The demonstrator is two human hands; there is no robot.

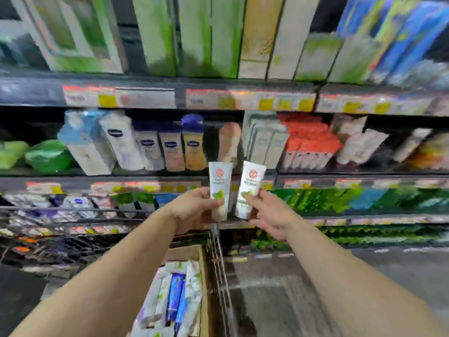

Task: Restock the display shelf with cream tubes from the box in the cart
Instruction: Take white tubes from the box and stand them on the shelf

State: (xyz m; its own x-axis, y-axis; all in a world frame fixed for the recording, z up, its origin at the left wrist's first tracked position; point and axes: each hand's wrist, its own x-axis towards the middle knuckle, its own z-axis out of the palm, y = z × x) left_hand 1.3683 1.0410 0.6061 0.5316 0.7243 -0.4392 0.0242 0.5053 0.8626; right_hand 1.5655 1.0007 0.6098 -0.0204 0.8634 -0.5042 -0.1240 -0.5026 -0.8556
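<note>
Each hand holds one white cream tube with a red emblem and green leaves, both upright in front of the display shelf [243,177]. My left hand [194,207] grips the left tube [220,183] by its lower half. My right hand [268,212] pinches the right tube [251,183] low down, and the two tubes stand side by side, slightly apart. Below my arms, the cardboard box [203,276] in the wire cart [222,268] holds several more white tubes [192,283] and blue ones [175,297].
The shelf level behind the tubes carries lotion bottles [170,147], white cartons [264,139] and red packs [308,139]. Tall green boxes [194,37] fill the level above. Lower shelves hold green packets [315,200]. Grey floor [364,276] lies right of the cart.
</note>
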